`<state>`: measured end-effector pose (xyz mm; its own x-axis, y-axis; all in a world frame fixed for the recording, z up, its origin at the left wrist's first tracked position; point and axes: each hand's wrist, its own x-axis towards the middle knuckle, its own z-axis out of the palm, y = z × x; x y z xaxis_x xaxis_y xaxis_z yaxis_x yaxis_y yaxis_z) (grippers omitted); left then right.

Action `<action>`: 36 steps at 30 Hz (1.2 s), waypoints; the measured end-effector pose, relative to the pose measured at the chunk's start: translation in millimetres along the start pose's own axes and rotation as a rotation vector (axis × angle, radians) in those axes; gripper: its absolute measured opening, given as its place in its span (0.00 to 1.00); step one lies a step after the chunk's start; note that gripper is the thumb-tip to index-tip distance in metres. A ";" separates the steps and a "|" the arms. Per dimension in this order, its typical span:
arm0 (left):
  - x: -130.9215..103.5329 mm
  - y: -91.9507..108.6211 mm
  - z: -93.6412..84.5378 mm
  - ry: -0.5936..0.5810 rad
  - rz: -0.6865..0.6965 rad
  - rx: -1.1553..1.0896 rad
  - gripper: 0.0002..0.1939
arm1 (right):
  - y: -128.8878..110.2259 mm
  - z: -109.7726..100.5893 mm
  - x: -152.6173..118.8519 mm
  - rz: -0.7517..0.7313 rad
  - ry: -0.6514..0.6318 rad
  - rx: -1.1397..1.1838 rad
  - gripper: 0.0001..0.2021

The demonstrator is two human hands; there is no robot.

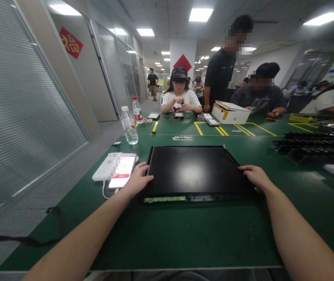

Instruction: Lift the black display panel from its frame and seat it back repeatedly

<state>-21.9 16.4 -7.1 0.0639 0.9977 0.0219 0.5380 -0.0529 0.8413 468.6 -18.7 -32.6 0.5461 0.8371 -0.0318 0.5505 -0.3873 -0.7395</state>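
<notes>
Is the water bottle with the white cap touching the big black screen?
Apart. The head view shows a strip of green tabletop between the white-capped bottle and the nearest corner of the black screen.

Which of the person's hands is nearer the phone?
Left: the left hand is beside the phone; the right hand is across the black panel, at its right edge.

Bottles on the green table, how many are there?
2: a white-capped bottle beyond the phone, and a red-capped bottle behind the first, slightly right. Others may be hidden.
</notes>
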 end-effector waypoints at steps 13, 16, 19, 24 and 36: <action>2.5 -4.2 -0.2 -0.023 0.076 0.095 0.22 | -4.6 -1.5 -3.0 0.006 -0.007 -0.011 0.19; 1.3 -1.5 -0.6 -0.037 0.092 0.179 0.23 | -4.8 -1.7 -3.0 0.028 -0.023 0.005 0.19; -1.4 2.4 -1.1 -0.053 0.137 0.297 0.26 | -3.7 -1.1 -2.2 0.030 -0.024 0.010 0.19; -10.9 11.2 -5.7 -0.102 0.298 0.412 0.28 | -4.4 0.0 -2.5 -0.002 0.020 -0.049 0.18; -23.6 25.7 -23.1 -0.248 0.311 0.386 0.25 | -9.2 -1.6 -6.0 -0.014 0.032 -0.088 0.18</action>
<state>-29.0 -7.6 26.5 0.4397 0.8953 0.0707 0.7284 -0.4016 0.5551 461.3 -20.8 -24.5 0.5575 0.8302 0.0009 0.6109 -0.4095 -0.6776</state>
